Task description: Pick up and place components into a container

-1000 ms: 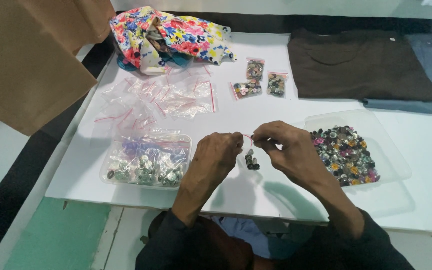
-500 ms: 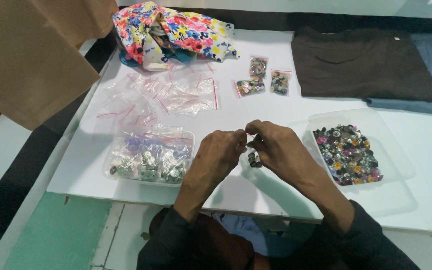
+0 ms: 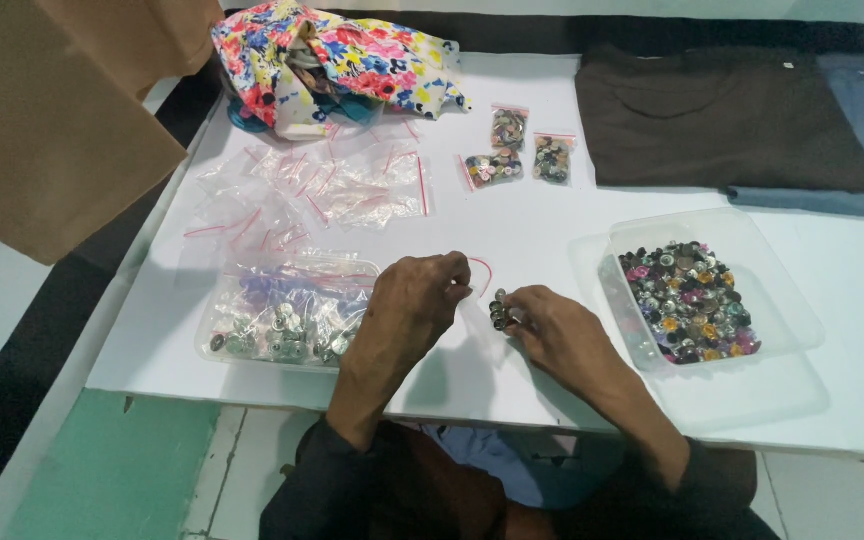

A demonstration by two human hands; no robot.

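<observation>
Fingers of the left hand [image 3: 414,300] pinch the red-edged mouth of a small clear zip bag [image 3: 477,290], while the right hand [image 3: 552,330] pinches buttons [image 3: 500,310] at its bottom. Right of the bag sits a clear tray of mixed buttons [image 3: 692,300], and beyond it lie three filled button bags [image 3: 512,150].

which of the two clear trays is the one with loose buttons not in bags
The clear tray on the right, beside the right hand: its mixed-colour buttons lie loose. The tray on the left, by the left hand, holds them in small clear bags.

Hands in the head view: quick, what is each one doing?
Left hand: fingers pinched shut on a small clear bag.
Right hand: fingers closed on a few buttons.
</observation>
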